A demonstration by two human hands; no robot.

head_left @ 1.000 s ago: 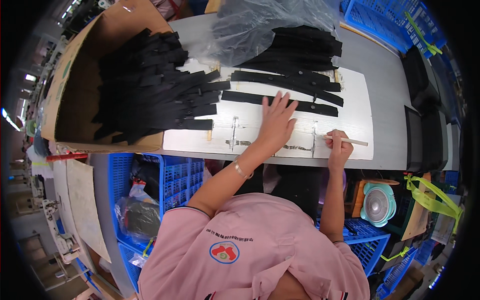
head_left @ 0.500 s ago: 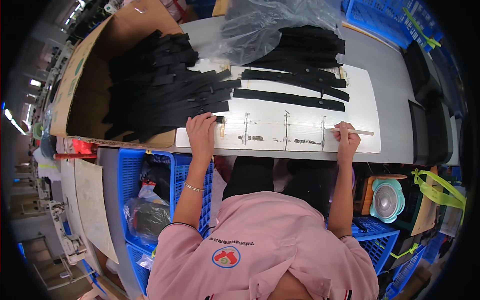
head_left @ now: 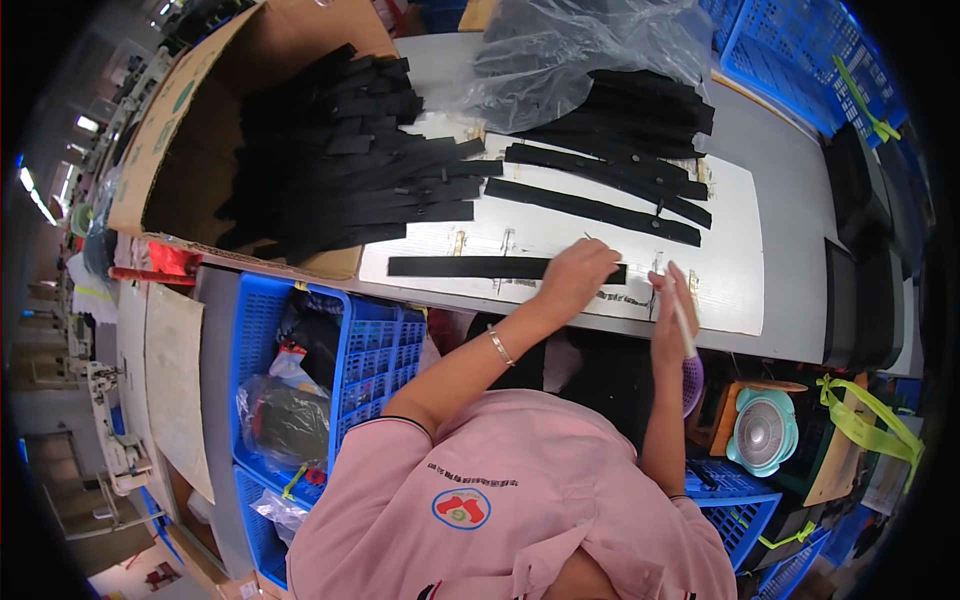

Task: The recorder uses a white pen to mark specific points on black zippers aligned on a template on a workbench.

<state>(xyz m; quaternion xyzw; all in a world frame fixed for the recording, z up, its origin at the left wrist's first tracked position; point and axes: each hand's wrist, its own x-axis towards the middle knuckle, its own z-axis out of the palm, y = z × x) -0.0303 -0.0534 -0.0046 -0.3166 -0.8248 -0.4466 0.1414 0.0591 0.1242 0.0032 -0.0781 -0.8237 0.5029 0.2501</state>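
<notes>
Strips: your left hand (head_left: 578, 275) presses flat on one black strip (head_left: 470, 267) near the desk's (head_left: 790, 200) front edge; your right hand (head_left: 668, 315) grips a white pen (head_left: 684, 325); many strips remain stacked.

Your left hand (head_left: 575, 275) presses flat on the right end of a long black strap (head_left: 470, 267). The strap lies straight across the white board (head_left: 730, 290). Your right hand (head_left: 672, 315) holds a thin white stick (head_left: 682, 318) just beside it.
</notes>
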